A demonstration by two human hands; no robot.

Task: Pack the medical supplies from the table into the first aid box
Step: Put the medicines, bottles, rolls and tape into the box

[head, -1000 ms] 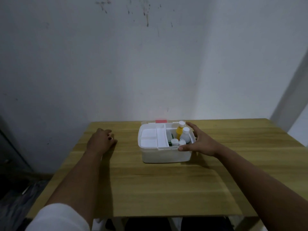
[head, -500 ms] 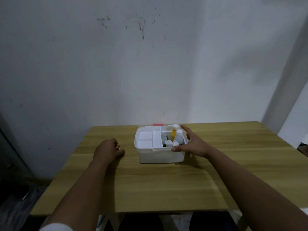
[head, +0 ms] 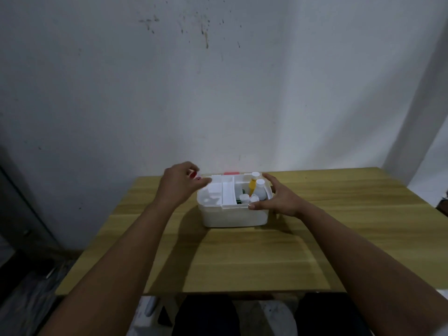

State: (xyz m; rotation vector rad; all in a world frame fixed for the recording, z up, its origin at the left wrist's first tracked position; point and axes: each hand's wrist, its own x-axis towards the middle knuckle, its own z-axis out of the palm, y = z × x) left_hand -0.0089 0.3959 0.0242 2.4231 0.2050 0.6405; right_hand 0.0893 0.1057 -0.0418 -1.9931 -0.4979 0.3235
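A white first aid box (head: 234, 215) is seen open-topped near the far middle of a wooden worktop (head: 242, 258). Inside, white packets are laid on the left; a yellow bottle (head: 252, 186) and white bottles (head: 260, 192) are stood upright on the right. The box's right rim is gripped by the right hand (head: 278, 202), thumb on the near edge, fingers curved round the far corner. The left hand (head: 179, 184) is held over the box's far left corner, fingers loosely curled; whether anything is held cannot be told.

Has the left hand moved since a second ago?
Yes. The left hand has left the table surface and now reaches over the first aid box's left rim.
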